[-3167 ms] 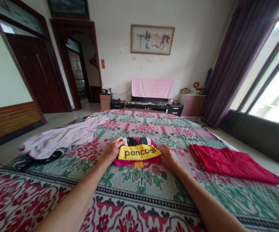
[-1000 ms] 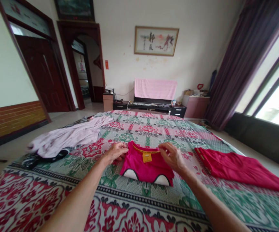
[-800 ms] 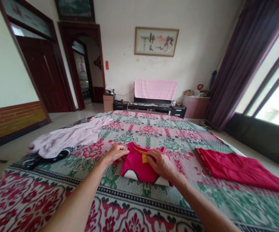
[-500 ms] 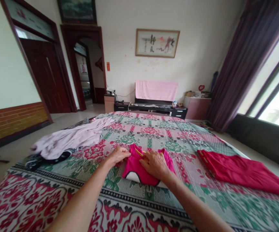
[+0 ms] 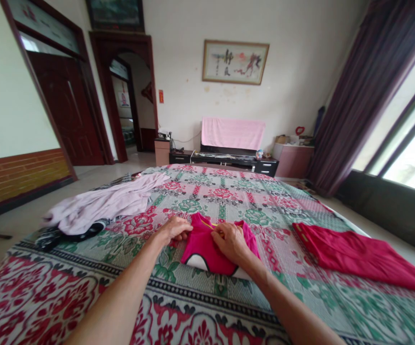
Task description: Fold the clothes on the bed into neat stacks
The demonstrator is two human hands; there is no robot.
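Note:
A small folded magenta shirt (image 5: 202, 249) with white trim at its near corners lies in the middle of the flower-patterned bed cover (image 5: 207, 297). My left hand (image 5: 174, 228) has its fingers curled on the shirt's left collar edge. My right hand (image 5: 230, 242) lies on top of the shirt, fingertips pinched at the yellow-edged neckline and covering its yellow label.
A folded red garment (image 5: 354, 256) lies on the bed to the right. A loose pale lilac garment (image 5: 103, 203) lies over dark clothing (image 5: 52, 238) at the left. Beyond the bed stand a low dark cabinet (image 5: 225, 160) with a pink cloth, a doorway and curtained windows.
The shirt, earlier showing a yellow printed panel, has been turned magenta side up. My right hand moved from the collar's right end onto the neckline middle, covering the label. My left hand stayed.

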